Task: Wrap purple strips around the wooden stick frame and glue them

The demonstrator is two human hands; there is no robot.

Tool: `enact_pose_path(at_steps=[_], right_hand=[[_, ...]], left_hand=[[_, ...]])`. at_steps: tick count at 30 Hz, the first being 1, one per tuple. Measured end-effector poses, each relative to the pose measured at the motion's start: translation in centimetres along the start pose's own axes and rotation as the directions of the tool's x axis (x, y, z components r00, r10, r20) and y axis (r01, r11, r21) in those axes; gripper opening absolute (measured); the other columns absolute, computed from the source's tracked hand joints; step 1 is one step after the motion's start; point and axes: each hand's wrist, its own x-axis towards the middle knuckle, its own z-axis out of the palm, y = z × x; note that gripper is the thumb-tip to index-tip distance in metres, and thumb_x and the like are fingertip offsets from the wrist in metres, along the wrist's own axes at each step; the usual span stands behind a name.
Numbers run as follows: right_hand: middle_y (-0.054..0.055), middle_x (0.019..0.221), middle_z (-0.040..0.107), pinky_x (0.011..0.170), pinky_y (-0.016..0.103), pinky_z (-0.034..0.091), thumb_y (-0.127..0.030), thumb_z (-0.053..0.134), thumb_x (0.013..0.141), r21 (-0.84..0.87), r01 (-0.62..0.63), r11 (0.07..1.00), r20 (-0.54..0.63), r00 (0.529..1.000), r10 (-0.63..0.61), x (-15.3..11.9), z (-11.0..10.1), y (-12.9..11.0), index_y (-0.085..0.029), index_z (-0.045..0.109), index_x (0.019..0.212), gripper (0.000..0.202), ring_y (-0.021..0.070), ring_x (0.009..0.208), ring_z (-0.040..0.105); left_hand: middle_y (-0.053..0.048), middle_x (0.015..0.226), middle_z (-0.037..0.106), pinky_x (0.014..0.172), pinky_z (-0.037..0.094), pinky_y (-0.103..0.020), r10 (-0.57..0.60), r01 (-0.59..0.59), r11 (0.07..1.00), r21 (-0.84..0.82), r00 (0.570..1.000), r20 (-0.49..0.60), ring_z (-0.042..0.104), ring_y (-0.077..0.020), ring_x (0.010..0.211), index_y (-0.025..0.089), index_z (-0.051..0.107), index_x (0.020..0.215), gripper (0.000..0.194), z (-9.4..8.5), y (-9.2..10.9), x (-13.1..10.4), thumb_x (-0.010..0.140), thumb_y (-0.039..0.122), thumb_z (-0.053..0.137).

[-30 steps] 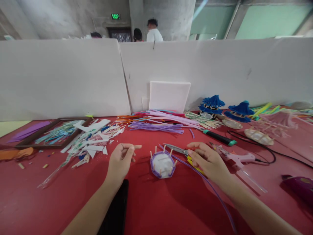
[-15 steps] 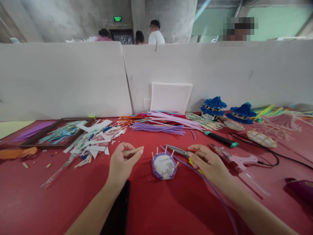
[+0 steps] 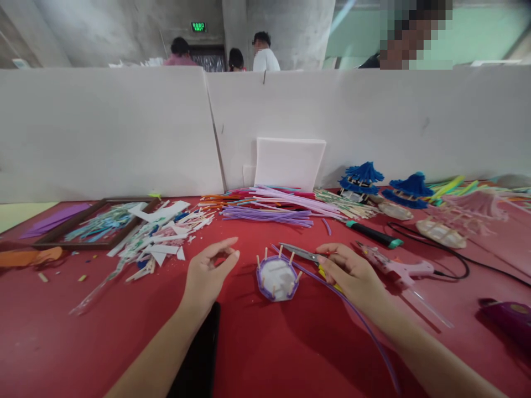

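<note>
Head view: a red table (image 3: 269, 359) worked by two bare hands. At centre stands the base (image 3: 279, 279), a small white polygon edged in purple, with upright pegs (image 3: 281, 252) set round its rim. The left hand (image 3: 205, 276), left of the base and apart from it, shows thumb and forefinger slightly parted. The right hand (image 3: 352, 273), to the right, holds the scissors (image 3: 301, 252) by the handle end; the blades point left, toward the far edge of the base. A purple strand (image 3: 365, 320) runs from behind the base, past the near side of the right hand, to the near right.

Near left, a black slab (image 3: 199, 354) lies partly beneath the left forearm. Far left are a brown frame (image 3: 78, 245) and a heap of scraps (image 3: 166, 237); far centre, a bundle of coloured stems (image 3: 265, 215) before white sheets (image 3: 290, 163). On the right lie a pink glue gun (image 3: 409, 269) and a black-handled tool (image 3: 371, 234), with blue roofs (image 3: 365, 174) farther off.
</note>
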Motion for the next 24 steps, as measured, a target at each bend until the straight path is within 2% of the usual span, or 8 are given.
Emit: enact_pose_path(at_steps=[3, 7, 12, 14, 17, 21, 23, 24], right_hand=[[-0.005, 0.057, 0.050, 0.050, 0.025, 0.037, -0.045, 0.055, 0.082, -0.005, 0.008, 1.000, 0.003, 1.000, -0.008, -0.1, 0.1, -0.3, -0.020, 0.053, 0.096, 0.028, 0.0121, 0.052, 0.048], [-0.005, 0.059, 0.050, 0.051, 0.024, 0.037, -0.042, 0.054, 0.083, -0.015, 0.011, 1.000, 0.006, 1.000, -0.011, -0.2, 0.1, -0.6, -0.019, 0.053, 0.097, 0.026, 0.0116, 0.053, 0.048], [-0.005, 0.057, 0.048, 0.050, 0.024, 0.036, -0.042, 0.052, 0.084, -0.027, 0.024, 0.999, 0.019, 1.000, -0.024, -0.3, 0.1, -0.8, -0.019, 0.052, 0.096, 0.026, 0.0117, 0.052, 0.046], [-0.005, 0.057, 0.048, 0.050, 0.024, 0.035, -0.041, 0.052, 0.084, -0.070, 0.035, 0.997, 0.022, 0.999, -0.033, -0.3, 0.1, -0.8, -0.019, 0.053, 0.096, 0.025, 0.0118, 0.052, 0.045], [-0.002, 0.062, 0.053, 0.052, 0.024, 0.037, -0.040, 0.052, 0.084, -0.181, 0.089, 0.980, 0.021, 0.996, -0.086, -0.3, 0.2, -0.9, -0.019, 0.057, 0.093, 0.023, 0.0133, 0.056, 0.050], [0.002, 0.073, 0.063, 0.058, 0.026, 0.044, -0.035, 0.051, 0.085, -0.308, 0.169, 0.936, 0.040, 0.986, -0.165, -0.7, 0.3, -0.8, -0.020, 0.060, 0.092, 0.019, 0.0157, 0.065, 0.058], [0.004, 0.083, 0.066, 0.063, 0.027, 0.047, -0.031, 0.050, 0.086, -0.350, 0.223, 0.910, 0.061, 0.975, -0.216, -0.7, 0.4, -0.8, -0.020, 0.061, 0.093, 0.018, 0.0172, 0.072, 0.062], [0.005, 0.088, 0.067, 0.066, 0.028, 0.048, -0.029, 0.049, 0.086, -0.372, 0.258, 0.892, 0.075, 0.966, -0.248, -0.5, 0.6, -0.7, -0.020, 0.062, 0.094, 0.017, 0.0181, 0.078, 0.063]], left_hand=[[-0.004, 0.089, 0.074, 0.084, 0.049, -0.029, -0.016, 0.016, 1.000, 0.024, 1.000, 0.010, 0.067, -0.0189, 0.086, 0.023, 0.075, 0.081, 0.015, -0.1, -0.4, 0.1, 0.068, 0.028, 0.071], [-0.007, 0.092, 0.075, 0.089, 0.048, -0.034, -0.036, 0.035, 0.999, 0.022, 0.999, 0.008, 0.067, -0.0223, 0.090, 0.022, 0.075, 0.082, 0.019, -0.2, -0.7, 0.4, 0.067, 0.032, 0.073], [-0.011, 0.110, 0.070, 0.094, 0.045, -0.038, -0.042, 0.042, 0.998, 0.052, 0.999, -0.005, 0.062, -0.0242, 0.105, 0.018, 0.070, 0.086, 0.025, -0.4, -0.6, 0.5, 0.072, 0.039, 0.067], [-0.010, 0.103, 0.072, 0.090, 0.045, -0.037, -0.039, 0.041, 0.998, 0.045, 0.999, -0.032, 0.063, -0.0225, 0.099, 0.018, 0.066, 0.085, 0.026, -0.5, -0.5, 0.6, 0.076, 0.042, 0.062], [-0.006, 0.081, 0.073, 0.075, 0.047, -0.031, -0.029, 0.028, 1.000, -0.005, 0.991, -0.128, 0.064, -0.0188, 0.081, 0.019, 0.058, 0.073, 0.026, -1.0, -0.4, 1.0, 0.080, 0.045, 0.055], [0.000, 0.056, 0.060, 0.062, 0.045, -0.027, -0.055, 0.044, 0.998, -0.043, 0.945, -0.322, 0.056, -0.0139, 0.059, 0.020, 0.052, 0.060, 0.031, -2.3, -0.2, 2.1, 0.081, 0.042, 0.051], [-0.003, 0.060, 0.062, 0.062, 0.046, -0.030, -0.057, 0.058, 0.998, -0.007, 0.927, -0.370, 0.057, -0.0156, 0.060, 0.020, 0.053, 0.060, 0.037, -3.0, -0.2, 2.8, 0.083, 0.048, 0.045], [-0.005, 0.069, 0.066, 0.066, 0.048, -0.032, -0.044, 0.066, 0.997, 0.048, 0.931, -0.364, 0.061, -0.0183, 0.067, 0.019, 0.057, 0.065, 0.036, -3.2, -0.3, 3.1, 0.081, 0.050, 0.046]])
